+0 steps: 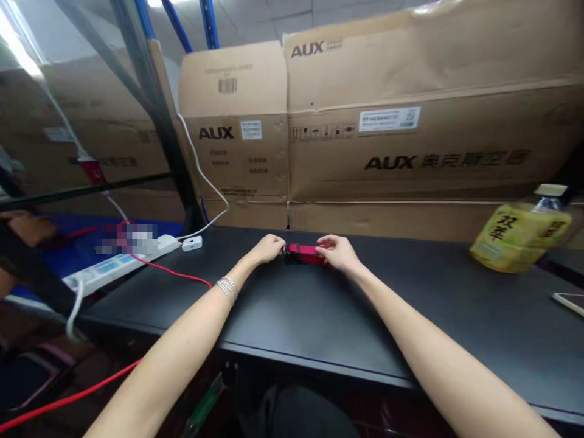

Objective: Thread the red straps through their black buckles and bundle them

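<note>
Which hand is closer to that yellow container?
Right. The right hand is left of the yellow container, at the right end of the red strap; the left hand is farther left, at the strap's other end.

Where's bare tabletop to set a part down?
Two patches on the black table: between left forearm and right forearm, from the red strap to the front edge; and between right forearm and yellow pouch. Crowded: left end, with power strip, white adapter, red cable.

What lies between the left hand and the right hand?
A red strap with black fittings lies between the left hand and right hand, seen in the head view.
</note>
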`<state>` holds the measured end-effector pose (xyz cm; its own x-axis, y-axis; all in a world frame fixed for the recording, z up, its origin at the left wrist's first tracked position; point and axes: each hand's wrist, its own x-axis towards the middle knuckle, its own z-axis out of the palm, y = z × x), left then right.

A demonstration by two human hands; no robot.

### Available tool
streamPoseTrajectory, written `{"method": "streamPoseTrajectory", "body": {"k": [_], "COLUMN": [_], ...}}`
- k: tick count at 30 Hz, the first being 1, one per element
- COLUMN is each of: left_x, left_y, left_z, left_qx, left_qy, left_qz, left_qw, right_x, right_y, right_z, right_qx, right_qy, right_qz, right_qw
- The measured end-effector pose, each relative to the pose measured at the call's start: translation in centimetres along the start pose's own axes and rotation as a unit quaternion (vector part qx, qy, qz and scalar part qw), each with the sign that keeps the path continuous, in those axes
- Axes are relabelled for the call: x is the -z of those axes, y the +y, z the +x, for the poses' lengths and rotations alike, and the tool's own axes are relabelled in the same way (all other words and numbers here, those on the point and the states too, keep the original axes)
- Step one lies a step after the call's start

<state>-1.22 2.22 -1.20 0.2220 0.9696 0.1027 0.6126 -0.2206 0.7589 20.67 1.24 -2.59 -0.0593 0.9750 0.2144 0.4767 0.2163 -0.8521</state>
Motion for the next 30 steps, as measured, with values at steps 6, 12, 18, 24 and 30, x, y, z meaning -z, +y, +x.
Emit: {"method": "streamPoseTrajectory", "body": {"k": [6,12,18,24,30], "left_x": [-0.2,-0.2,-0.2,-0.2,-0.2], "left_y": [-0.3,-0.4,-0.3,-0.2,-0.4], "left_z": [0.2,0.3,0.0,-0.2,-0.2], "left_qx": [0.022,0.030,0.044,0.046,0.014], "left_qy": [-0.004,-0.012,-0.011,-0.018,-0.047], "left_qz": [-0.002,0.018,0.046,0.036,0.035], "left_qw": [1.000,0.999,0.998,0.998,0.998], "right_x": [0.1,0.0,-0.1,0.5,2.0], "right_y": [0.6,0.8,0.8,0.3,0.5], "right_z": [0.3,0.2,0.2,0.0,0.5], "right_qx": [0.023,0.017,0.010,0.013,0.002], "right_qy": [-0.001,-0.031,-0.030,-0.024,-0.042], "right_qz": [-0.057,-0.093,-0.119,-0.151,-0.177], "right_qw": [0.998,0.995,0.992,0.988,0.983]}}
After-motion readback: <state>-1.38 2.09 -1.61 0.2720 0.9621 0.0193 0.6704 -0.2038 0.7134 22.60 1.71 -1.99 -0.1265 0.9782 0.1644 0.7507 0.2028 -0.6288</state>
